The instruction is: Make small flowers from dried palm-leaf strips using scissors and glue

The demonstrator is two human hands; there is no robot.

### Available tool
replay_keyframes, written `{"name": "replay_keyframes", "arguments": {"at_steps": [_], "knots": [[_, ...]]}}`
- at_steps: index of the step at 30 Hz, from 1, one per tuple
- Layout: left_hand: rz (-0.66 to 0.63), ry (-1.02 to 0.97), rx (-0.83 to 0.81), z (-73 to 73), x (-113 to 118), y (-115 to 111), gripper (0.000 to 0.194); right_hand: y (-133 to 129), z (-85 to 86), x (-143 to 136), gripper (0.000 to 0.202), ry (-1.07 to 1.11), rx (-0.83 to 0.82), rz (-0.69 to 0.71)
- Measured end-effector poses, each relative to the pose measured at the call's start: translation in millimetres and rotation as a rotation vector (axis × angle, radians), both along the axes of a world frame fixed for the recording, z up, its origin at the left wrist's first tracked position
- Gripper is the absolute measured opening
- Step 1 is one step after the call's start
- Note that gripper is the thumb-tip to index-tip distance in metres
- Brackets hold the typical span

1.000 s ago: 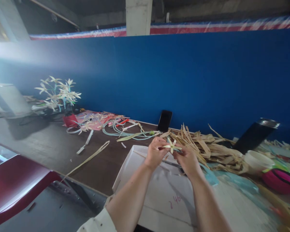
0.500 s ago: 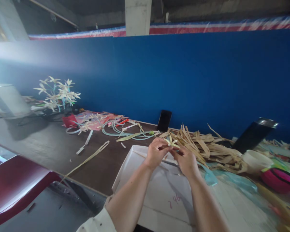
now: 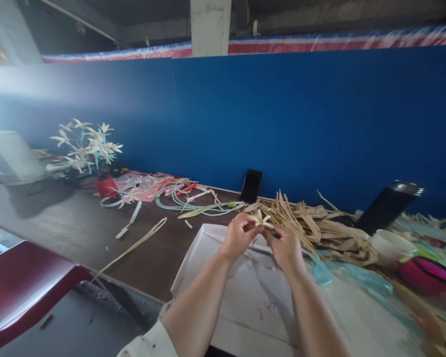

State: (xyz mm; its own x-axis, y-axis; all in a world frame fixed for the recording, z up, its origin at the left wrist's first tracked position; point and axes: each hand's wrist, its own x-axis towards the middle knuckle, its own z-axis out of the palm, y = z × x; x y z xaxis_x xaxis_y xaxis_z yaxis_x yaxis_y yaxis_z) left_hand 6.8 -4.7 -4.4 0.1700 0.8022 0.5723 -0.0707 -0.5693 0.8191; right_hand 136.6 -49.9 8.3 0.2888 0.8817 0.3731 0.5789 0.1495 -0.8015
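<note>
A small pale-yellow flower with pointed petals (image 3: 260,219), like one made from dried husk, is pinched between both hands. My left hand (image 3: 241,234) grips it from the left, thumb and fingertips together. My right hand (image 3: 284,244) is closed at its right side, and the fingertips of the two hands nearly meet below the petals. Both hands are above a white cardboard box lid (image 3: 241,302) with red handwriting on it. The flower's underside is hidden by my fingers.
Dried husk strips (image 3: 308,225) lie to the right, near a white cup (image 3: 392,247) and a tilted black flask (image 3: 390,206). A phone (image 3: 251,186) leans on the blue partition (image 3: 301,124). Coiled pale-green cords (image 3: 174,198) and a bunch of husk flowers (image 3: 91,144) are on the left.
Both hands stay in nearly the same place, still holding the flower. The flower's petals have tilted slightly, and the whole view has shifted a little.
</note>
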Motion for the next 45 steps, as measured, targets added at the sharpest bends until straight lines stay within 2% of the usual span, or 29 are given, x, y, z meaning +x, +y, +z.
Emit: {"name": "replay_keyframes", "arguments": {"at_steps": [5, 10, 15, 20, 25, 30, 37, 45], "knots": [[-0.048, 0.026, -0.072, -0.1, -0.5, -0.2, 0.024, -0.2, 0.5, -1.2, 0.035, 0.041, -0.021, -0.019], [-0.107, 0.059, -0.202, 3.1, -0.7, -0.2, 0.039, 0.7, -1.3, -0.4, 0.032, 0.054, -0.023, -0.018], [-0.128, 0.073, -0.235, 7.0, -1.5, -1.6, 0.043, 1.9, -3.5, 0.6, 0.031, 0.077, -0.020, -0.012], [-0.096, 0.084, -0.222, 7.8, -2.7, -1.5, 0.041, 0.0, 0.9, -1.7, 0.031, 0.132, -0.034, -0.021], [-0.059, 0.083, -0.200, 1.0, -2.7, 3.8, 0.043, -2.6, 6.3, -3.5, 0.036, 0.208, -0.057, -0.063], [-0.025, 0.048, -0.197, -2.5, -2.2, 6.5, 0.028, -3.2, 5.2, -2.5, 0.039, 0.232, -0.070, -0.068], [-0.060, 0.030, -0.149, 5.8, -2.4, -0.6, 0.030, -2.2, 4.5, -3.0, 0.035, 0.145, -0.038, 0.005], [0.025, 0.038, -0.041, 1.0, -0.2, 0.8, 0.025, 1.1, -8.4, -3.3, 0.033, -0.084, 0.043, 0.031]]}}
